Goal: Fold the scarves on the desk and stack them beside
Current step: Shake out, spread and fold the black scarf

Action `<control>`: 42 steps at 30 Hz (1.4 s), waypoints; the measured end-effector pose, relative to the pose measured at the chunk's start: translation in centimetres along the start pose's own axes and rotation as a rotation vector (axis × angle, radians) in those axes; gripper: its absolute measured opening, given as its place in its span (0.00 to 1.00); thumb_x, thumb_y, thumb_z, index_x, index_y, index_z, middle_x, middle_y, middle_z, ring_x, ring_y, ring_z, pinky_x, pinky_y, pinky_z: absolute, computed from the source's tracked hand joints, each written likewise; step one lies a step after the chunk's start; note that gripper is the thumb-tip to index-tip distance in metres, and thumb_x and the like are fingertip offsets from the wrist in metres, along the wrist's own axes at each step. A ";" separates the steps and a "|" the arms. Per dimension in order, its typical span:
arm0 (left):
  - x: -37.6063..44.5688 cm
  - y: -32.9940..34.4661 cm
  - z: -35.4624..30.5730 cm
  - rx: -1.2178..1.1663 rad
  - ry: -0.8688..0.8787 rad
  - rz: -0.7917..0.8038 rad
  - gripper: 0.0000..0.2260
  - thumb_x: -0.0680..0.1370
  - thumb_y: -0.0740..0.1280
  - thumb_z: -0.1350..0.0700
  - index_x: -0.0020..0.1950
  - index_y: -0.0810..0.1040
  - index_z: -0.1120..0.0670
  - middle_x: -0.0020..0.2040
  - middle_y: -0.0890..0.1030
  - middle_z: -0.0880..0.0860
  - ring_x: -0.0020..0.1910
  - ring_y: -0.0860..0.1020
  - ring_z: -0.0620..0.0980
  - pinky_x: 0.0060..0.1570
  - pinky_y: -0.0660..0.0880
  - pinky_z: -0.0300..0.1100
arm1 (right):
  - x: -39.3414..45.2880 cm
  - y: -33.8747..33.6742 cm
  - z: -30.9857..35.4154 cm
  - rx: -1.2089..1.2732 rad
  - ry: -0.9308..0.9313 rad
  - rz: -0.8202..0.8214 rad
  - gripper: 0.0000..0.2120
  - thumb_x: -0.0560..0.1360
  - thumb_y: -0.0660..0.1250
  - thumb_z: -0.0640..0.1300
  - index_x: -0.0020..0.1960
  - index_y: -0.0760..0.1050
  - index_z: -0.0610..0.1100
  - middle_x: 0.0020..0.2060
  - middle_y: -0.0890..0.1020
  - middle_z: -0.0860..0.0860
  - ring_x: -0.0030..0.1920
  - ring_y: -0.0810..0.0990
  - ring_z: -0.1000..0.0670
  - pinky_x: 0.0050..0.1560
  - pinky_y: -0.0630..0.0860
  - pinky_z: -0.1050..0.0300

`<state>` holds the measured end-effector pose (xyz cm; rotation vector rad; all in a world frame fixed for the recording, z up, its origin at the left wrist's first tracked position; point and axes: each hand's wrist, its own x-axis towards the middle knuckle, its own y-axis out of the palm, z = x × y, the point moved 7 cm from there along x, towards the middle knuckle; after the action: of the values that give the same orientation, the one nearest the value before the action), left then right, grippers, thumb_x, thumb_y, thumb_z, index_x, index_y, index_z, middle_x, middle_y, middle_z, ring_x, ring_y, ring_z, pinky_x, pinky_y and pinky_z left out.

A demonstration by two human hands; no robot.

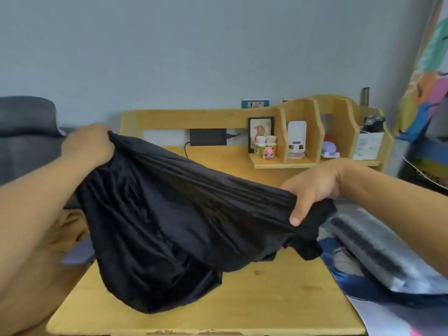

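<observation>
A black scarf (pixel 169 214) hangs stretched between my two hands above the wooden desk (pixel 266 299). My left hand (pixel 88 146) grips one bunched end, raised at the desk's left edge. Lower down on the right, my right hand (pixel 312 190) holds the other bunched end with its thumb on top of the cloth. The scarf sags in loose folds and its lowest part reaches the desk top. A grey and dark folded cloth (pixel 378 251) lies on a patterned blue one (pixel 351 270) at the desk's right side.
A wooden shelf unit (pixel 303 132) stands at the desk's back, holding small bottles (pixel 265 144), a framed picture, a white device and a box. A black adapter with a cable (pixel 208 137) sits at the back. On the left are a grey chair (pixel 26 132) and tan cloth (pixel 65 229).
</observation>
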<state>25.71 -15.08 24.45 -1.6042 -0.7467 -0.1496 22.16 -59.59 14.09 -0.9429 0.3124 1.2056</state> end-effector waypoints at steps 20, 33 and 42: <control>10.1 -14.2 -18.1 -0.115 0.299 -0.522 0.04 0.77 0.61 0.64 0.45 0.73 0.57 0.41 0.76 0.64 0.40 0.77 0.68 0.39 0.76 0.56 | -36.2 -15.5 -3.5 0.344 0.029 -2.389 0.20 0.76 0.59 0.34 0.66 0.77 0.44 0.63 0.78 0.41 0.64 0.75 0.39 0.63 0.71 0.53; -12.8 7.8 -18.6 -0.237 0.675 0.663 0.07 0.79 0.72 0.47 0.50 0.83 0.51 0.46 0.84 0.47 0.43 0.80 0.46 0.41 0.72 0.40 | -32.2 1.0 -21.6 0.042 1.075 -1.852 0.10 0.74 0.66 0.35 0.54 0.79 0.36 0.53 0.81 0.33 0.56 0.79 0.33 0.58 0.75 0.42; -26.9 16.2 -20.1 -0.291 0.828 0.750 0.09 0.83 0.65 0.45 0.49 0.84 0.44 0.44 0.82 0.43 0.41 0.79 0.41 0.47 0.79 0.48 | -20.9 6.0 -28.9 -0.031 1.446 -0.944 0.29 0.78 0.57 0.37 0.79 0.59 0.42 0.78 0.59 0.38 0.78 0.53 0.33 0.77 0.50 0.36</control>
<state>19.90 -43.62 1.15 -1.7836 0.5392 -0.3505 16.67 -94.83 7.92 -1.6055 0.8359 -0.4900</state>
